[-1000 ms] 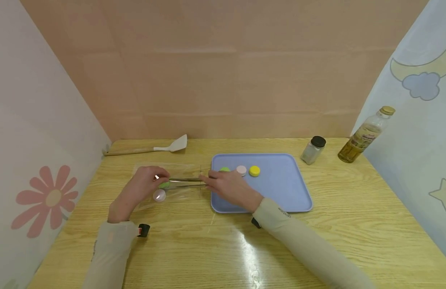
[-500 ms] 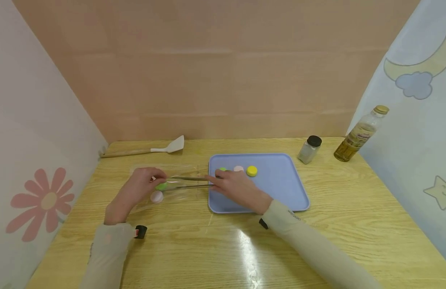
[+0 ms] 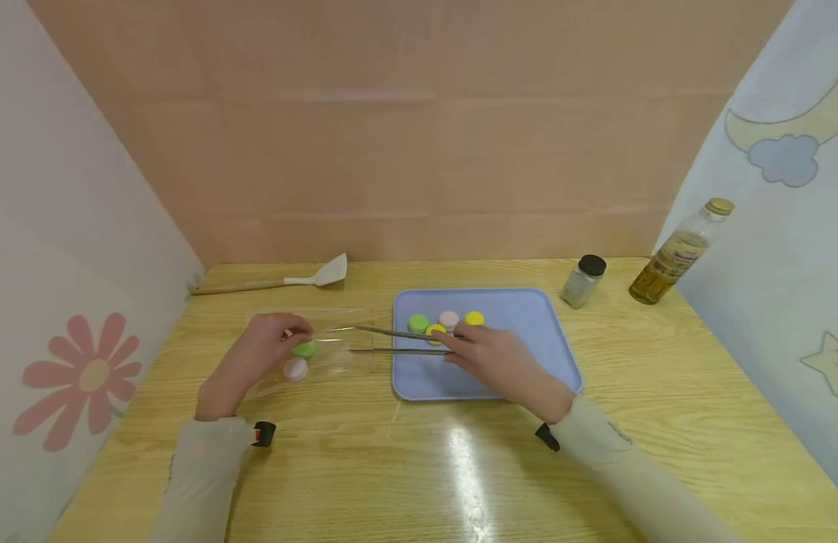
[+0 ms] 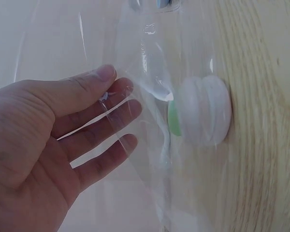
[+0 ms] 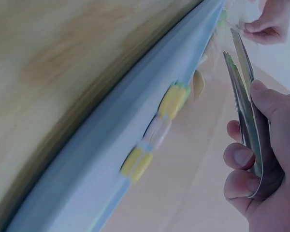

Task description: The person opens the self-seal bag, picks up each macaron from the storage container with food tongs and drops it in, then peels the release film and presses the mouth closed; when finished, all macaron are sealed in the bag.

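My left hand (image 3: pixel 259 354) pinches the edge of a clear plastic bag (image 3: pixel 347 317) between thumb and forefinger. Inside lie a green macaron (image 3: pixel 303 350) and a pale pink macaron (image 3: pixel 296 369); in the left wrist view the pink one (image 4: pixel 208 111) partly hides the green. Metal tongs (image 3: pixel 405 351) are gripped in my right hand (image 3: pixel 510 366) over the tray. Their tips stand apart, near the bag's mouth, with nothing between them. On the blue tray (image 3: pixel 446 383) rest a green macaron (image 3: pixel 419 323), a pink macaron (image 3: pixel 449 320) and two yellow macarons (image 3: pixel 474 319), one partly behind the tongs.
A white spatula (image 3: pixel 333 271) with a wooden handle lies at the back left of the wooden table (image 3: pixel 364 467). Behind the tray's right side stand a black-capped jar (image 3: pixel 581 285) and an oil bottle (image 3: pixel 676 256). Fabric walls surround the table on three sides.
My right hand has drawn the tongs rightward, out from among the macarons in the bag. A yellow macaron at the tray's left has come into sight. My left hand stays on the bag.
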A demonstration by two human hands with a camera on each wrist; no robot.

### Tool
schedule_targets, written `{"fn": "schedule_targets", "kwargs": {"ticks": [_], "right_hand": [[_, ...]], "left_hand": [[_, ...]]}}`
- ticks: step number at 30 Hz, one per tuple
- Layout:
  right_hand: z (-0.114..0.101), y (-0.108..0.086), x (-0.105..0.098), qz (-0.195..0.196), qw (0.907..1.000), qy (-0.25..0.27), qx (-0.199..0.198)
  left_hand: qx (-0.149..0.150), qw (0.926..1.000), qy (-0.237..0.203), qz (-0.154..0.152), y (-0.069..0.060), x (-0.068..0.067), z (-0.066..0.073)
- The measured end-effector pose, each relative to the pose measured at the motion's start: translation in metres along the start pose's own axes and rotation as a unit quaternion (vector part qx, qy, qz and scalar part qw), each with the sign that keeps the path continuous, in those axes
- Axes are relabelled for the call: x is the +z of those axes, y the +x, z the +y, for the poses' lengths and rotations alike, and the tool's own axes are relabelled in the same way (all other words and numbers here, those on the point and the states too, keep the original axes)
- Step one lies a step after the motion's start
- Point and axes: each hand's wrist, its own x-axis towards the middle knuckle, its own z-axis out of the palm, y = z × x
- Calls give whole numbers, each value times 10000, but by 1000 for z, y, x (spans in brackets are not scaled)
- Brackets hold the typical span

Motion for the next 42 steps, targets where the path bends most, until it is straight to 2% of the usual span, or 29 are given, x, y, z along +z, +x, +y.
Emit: {"fn": "schedule_targets", "kwargs": {"ticks": [4,10,15,22,27,32,35,42], "right_hand": [[7,-21,-12,117,9993,318,156],[15,-48,-31,387,9973,521,333],[19,-70,-43,416,9969,369,550],[21,-97,-49,513,9951,177,829],[21,-108,-50,522,9944,120,914],[22,-116,-49,346,9934,150,1082],[22,-118,-49,216,9928,165,1167],[22,-118,-42,263,9926,164,1172]], "left_hand": [[-4,10000,-45,-23,0,1,0],[-4,10000,-41,-88,0,1,0],[18,10000,-20,-89,0,1,0],[-1,9999,-50,-110,0,1,1],[80,9999,-28,-72,1,2,0],[97,9999,-18,-70,1,2,-1],[63,9999,-10,-91,1,2,-1],[75,9999,13,-77,2,0,0]]}}
